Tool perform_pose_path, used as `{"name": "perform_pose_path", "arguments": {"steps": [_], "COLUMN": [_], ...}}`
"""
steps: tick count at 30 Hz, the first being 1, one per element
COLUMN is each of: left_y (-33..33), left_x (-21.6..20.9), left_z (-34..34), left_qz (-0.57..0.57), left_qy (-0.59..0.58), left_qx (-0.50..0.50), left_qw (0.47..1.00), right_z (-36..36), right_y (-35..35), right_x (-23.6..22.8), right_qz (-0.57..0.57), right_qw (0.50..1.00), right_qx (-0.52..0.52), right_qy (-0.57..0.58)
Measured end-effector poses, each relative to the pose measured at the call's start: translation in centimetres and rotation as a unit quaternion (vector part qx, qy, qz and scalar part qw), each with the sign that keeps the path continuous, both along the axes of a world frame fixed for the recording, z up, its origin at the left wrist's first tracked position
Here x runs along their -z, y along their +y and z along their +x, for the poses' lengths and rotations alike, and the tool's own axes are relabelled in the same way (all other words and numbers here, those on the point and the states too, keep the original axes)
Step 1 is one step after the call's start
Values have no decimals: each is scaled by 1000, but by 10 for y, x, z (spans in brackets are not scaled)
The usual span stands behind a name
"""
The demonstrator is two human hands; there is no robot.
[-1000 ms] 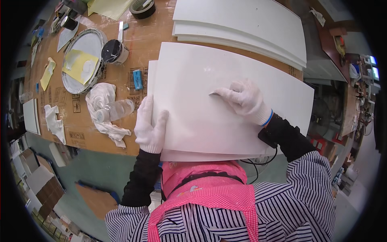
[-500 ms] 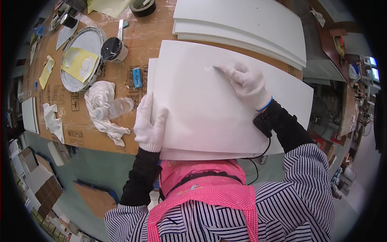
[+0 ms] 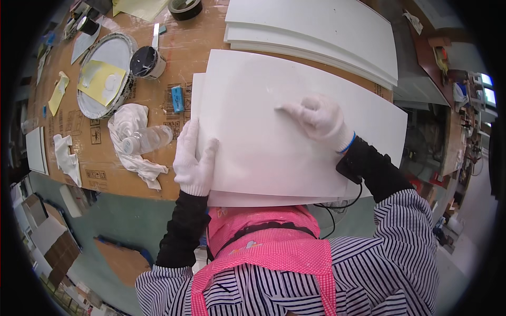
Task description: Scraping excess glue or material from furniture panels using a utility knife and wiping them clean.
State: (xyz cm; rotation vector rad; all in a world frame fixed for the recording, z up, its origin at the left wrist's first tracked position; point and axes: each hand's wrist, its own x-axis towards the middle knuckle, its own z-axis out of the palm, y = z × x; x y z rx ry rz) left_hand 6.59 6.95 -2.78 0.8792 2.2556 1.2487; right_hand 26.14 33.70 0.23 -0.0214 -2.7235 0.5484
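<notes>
A large white panel (image 3: 253, 158) lies in front of me on top of another white sheet whose left edge sticks out (image 3: 198, 97). My left hand (image 3: 194, 158), in a white knit glove, rests along the panel's left edge with the thumb spread apart. Over the panel's middle, my gloved right hand (image 3: 319, 118) has its fingers curled together, and a greyish tip points left at the surface. Whatever is in those fingers, if anything, is too small to make out. A faint whitish mark (image 3: 269, 89) shows on the panel beyond the fingertip.
Behind lies a stack of white panels (image 3: 311, 31). To the left are a blue block (image 3: 177, 99), a clear bottle (image 3: 150, 139) on a white rag (image 3: 126, 118), a dark-lidded tub (image 3: 147, 62), and a round bucket lid (image 3: 87, 108) with yellow paper (image 3: 97, 87). A tape roll (image 3: 184, 9) sits farther back.
My right hand has drawn back toward me, away from the whitish mark, which looks fainter. My left hand stays at the panel's edge.
</notes>
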Motion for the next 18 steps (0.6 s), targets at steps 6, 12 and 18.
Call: {"name": "perform_pose_path", "arguments": {"steps": [6,12,18], "left_y": [-2,1,-3], "left_x": [6,3,6], "left_z": [-2,2,0], "left_qz": [9,-1,7], "left_qy": [3,-11,-3], "left_qx": [-2,-2,-3], "left_qw": [1000,1000,1000], "right_z": [-1,-8,22], "right_y": [0,12,-18], "right_x": [-1,13,3], "right_qz": [37,-93,67], "right_qw": [998,979,994], "right_qx": [29,181,-25], "right_qy": [-45,-18,-85]}}
